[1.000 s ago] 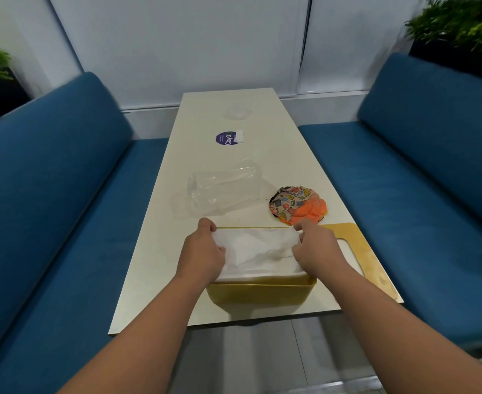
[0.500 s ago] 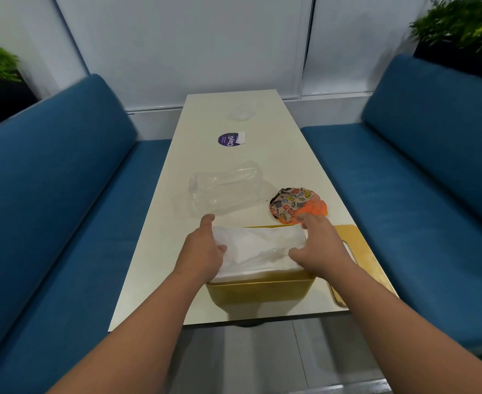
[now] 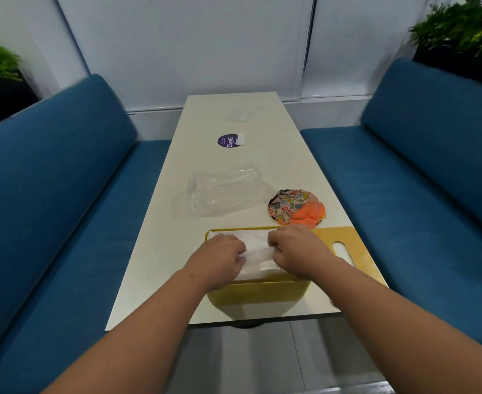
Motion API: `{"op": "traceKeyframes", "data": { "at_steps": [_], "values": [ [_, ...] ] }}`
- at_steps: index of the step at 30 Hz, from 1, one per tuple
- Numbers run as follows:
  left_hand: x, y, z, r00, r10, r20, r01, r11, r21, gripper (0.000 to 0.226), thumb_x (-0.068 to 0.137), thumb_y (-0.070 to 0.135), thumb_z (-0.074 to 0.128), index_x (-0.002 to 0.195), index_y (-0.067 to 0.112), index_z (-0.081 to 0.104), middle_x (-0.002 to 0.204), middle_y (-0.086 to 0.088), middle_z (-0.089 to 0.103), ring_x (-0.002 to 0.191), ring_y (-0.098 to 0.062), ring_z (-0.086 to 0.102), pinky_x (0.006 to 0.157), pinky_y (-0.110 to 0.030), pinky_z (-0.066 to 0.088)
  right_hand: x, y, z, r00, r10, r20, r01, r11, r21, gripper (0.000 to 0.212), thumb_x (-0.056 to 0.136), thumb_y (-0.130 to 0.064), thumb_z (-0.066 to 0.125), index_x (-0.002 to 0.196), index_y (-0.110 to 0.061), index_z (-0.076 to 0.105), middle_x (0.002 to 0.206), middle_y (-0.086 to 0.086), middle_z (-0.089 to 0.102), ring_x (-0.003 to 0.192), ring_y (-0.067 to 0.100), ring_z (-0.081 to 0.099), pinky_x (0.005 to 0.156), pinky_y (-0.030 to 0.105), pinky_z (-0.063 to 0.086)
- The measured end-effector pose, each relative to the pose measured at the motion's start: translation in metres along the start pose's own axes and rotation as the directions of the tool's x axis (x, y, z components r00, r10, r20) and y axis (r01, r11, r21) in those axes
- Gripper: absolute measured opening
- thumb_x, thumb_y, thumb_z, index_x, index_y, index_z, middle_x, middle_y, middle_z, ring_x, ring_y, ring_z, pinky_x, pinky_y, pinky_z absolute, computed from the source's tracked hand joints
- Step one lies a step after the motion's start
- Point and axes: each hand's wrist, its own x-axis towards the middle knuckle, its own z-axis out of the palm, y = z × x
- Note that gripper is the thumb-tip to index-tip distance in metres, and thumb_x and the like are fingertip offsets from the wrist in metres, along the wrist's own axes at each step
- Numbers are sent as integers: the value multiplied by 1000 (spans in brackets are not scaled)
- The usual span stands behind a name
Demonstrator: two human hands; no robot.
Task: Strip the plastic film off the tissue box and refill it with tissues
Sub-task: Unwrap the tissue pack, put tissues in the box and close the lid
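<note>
- Already the clear plastic film [image 3: 220, 194] lies crumpled on the table [image 3: 154, 251], apart from the yellow tissue box [image 3: 258, 291], so stripping looks done.
- White tissues [image 3: 255, 247] sit inside the open box.
- Both the left hand [image 3: 220, 260] and the right hand [image 3: 298, 250] pinch the top sheet with curled fingers.
- Left to do, probably: fit the slotted lid [image 3: 345, 245], lying just right of the box.
</note>
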Motion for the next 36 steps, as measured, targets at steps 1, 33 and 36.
{"op": "traceKeyframes", "data": {
  "at_steps": [1,33,36],
  "values": [
    [0,-2,0,1000,3,-9,-3,1000,-4,22,92,30,47,101,18,64,102,4,60,98,-17,53,81,-30,45,-1,2,0,999,30,17,-31,999,38,18,83,-15,52,97,-17,63,93,-1,62,85,20,52,71,32,43],
    [6,-28,-7,990,-136,28,138,985,-99,29,101,32,36,96,17,60,93,2,61,85,-19,54,74,-31,43,15,29,-7,965,165,205,-208,956,209,10,95,-32,53,101,-29,61,95,-6,60,82,9,53,67,26,46],
    [15,-24,-2,980,-194,-53,192,980,-43,24,101,31,35,96,21,57,79,3,53,75,-16,47,65,-29,38,23,24,0,960,216,179,-239,964,118,15,96,-30,53,110,-29,58,97,-3,55,80,12,50,68,30,46]
  ]
}}
